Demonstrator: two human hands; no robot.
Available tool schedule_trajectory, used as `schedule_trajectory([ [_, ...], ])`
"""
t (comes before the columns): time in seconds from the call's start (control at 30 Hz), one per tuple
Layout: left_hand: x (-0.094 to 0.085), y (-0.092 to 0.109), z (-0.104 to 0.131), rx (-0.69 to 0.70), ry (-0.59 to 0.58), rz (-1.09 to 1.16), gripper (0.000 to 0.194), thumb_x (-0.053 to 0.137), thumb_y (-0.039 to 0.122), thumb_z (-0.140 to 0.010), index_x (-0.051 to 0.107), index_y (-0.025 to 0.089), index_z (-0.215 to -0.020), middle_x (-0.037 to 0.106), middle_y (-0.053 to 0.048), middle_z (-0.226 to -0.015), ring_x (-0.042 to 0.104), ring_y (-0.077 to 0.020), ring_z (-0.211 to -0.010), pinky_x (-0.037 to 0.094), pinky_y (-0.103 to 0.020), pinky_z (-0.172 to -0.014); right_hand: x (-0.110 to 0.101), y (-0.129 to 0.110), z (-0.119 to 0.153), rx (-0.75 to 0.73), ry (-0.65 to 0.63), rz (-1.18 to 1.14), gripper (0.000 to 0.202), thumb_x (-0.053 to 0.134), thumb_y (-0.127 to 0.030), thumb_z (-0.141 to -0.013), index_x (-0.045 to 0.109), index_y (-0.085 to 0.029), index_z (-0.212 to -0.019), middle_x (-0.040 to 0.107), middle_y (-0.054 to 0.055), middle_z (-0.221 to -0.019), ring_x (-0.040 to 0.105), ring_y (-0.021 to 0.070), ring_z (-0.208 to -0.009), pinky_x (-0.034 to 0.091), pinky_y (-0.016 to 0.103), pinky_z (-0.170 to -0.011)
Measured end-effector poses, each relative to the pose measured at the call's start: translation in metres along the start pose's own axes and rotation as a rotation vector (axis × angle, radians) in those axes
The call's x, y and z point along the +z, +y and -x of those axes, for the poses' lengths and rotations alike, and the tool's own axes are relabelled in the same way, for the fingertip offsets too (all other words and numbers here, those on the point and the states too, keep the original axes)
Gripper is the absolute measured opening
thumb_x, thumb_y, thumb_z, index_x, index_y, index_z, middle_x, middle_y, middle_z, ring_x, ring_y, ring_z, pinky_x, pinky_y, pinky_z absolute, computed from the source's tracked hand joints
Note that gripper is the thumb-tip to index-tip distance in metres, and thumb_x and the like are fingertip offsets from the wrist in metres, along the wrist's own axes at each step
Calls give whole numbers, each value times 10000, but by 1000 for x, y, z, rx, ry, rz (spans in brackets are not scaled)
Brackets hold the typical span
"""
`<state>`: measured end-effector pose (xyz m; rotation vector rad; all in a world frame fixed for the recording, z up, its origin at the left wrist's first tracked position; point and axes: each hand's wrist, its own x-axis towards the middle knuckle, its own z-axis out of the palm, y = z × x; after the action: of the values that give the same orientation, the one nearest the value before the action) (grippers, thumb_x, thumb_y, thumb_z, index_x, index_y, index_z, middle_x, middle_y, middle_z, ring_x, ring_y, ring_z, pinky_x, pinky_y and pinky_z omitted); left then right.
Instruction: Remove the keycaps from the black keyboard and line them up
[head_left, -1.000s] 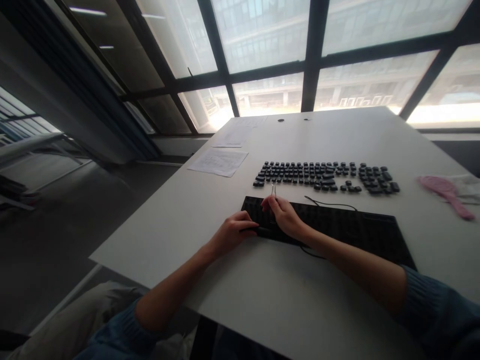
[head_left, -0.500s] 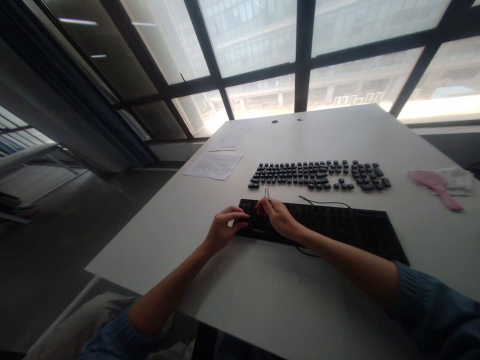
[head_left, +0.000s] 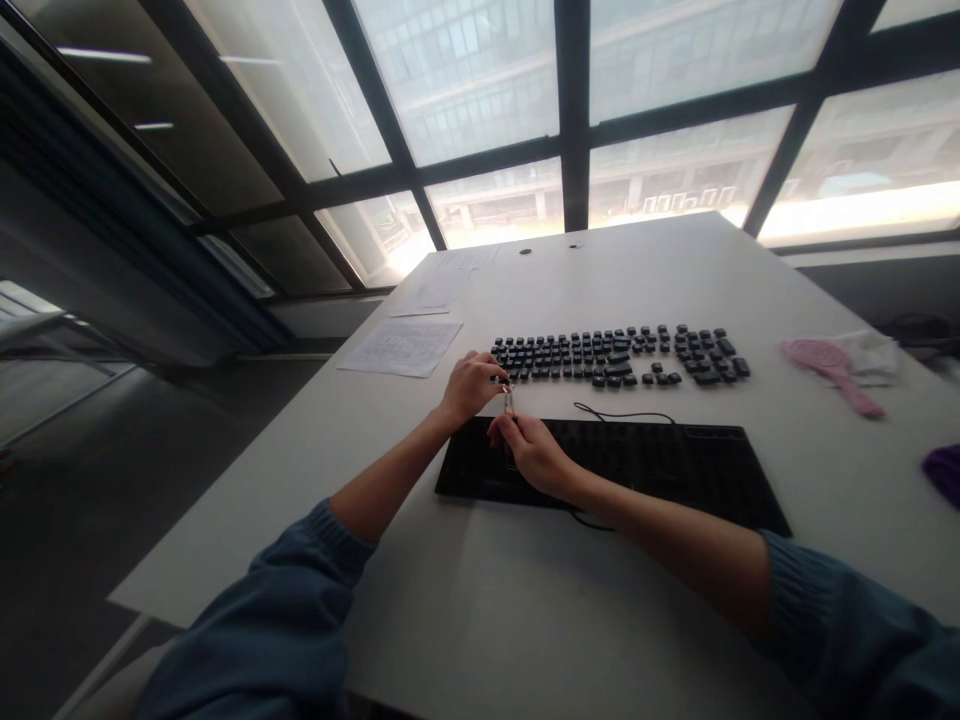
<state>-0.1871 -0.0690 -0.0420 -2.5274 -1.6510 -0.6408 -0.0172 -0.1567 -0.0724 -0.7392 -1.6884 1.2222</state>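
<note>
A black keyboard [head_left: 600,455] lies on the white table, its keys stripped off at least in large part. My right hand [head_left: 536,455] is above its left end, closed around a wire keycap puller [head_left: 508,400] whose prongs point up and away. Beyond the puller's tips, my left hand [head_left: 472,387] pinches a small dark keycap [head_left: 501,379] between thumb and fingers. It is at the left end of the loose black keycaps [head_left: 559,357], which lie in rows behind the keyboard, and hides some of them.
Printed papers [head_left: 405,346] lie at the table's left. A pink hairbrush [head_left: 836,370] rests against a white crumpled wrap [head_left: 874,357] on the right. A purple cloth-like thing [head_left: 943,472] shows at the right edge. The keyboard's cable [head_left: 626,412] curls behind it.
My left hand has moved from the keyboard's left end forward to the keycap rows. My right hand stays over the keyboard with the puller. The view has shifted slightly right.
</note>
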Motion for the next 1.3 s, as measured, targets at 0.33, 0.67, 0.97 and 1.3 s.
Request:
schedule_trajectory([
  [0.33, 6, -9, 3, 12, -19, -37, 99, 768, 233, -750, 787, 219, -846, 686, -48, -946, 558, -226, -930, 463, -366, -863, -1, -5, 0, 30, -2, -49, 388, 397, -423, -1007, 629, -178, -815, 627, 14, -736, 519, 134, -626, 402, 251, -603],
  [0.67, 2, -6, -4, 48, -71, -99, 91, 796, 235, -718, 774, 223, -806, 676, -60, -943, 550, -253, -935, 438, -391, -861, 0, -1, 0, 18, 5, -41, 400, 397, -444, -1002, 618, -178, -802, 613, 17, -721, 519, 141, -632, 406, 259, -610],
  [0.97, 3, -7, -8, 29, -90, -72, 119, 812, 231, -687, 776, 222, -800, 683, -50, -933, 566, -242, -916, 452, -383, -863, 0, -1, 0, 34, 1, -77, 389, 409, -453, -994, 619, -177, -818, 615, 13, -723, 524, 134, -616, 416, 251, -603],
  [1.3, -15, -7, -4, 6, 32, 82, 168, 770, 240, -742, 759, 202, -905, 678, -52, -920, 593, -221, -915, 478, -357, -873, -1, -3, 0, 64, 25, -168, 415, 427, -494, -973, 633, -177, -802, 621, 21, -709, 514, 137, -617, 408, 250, -581],
])
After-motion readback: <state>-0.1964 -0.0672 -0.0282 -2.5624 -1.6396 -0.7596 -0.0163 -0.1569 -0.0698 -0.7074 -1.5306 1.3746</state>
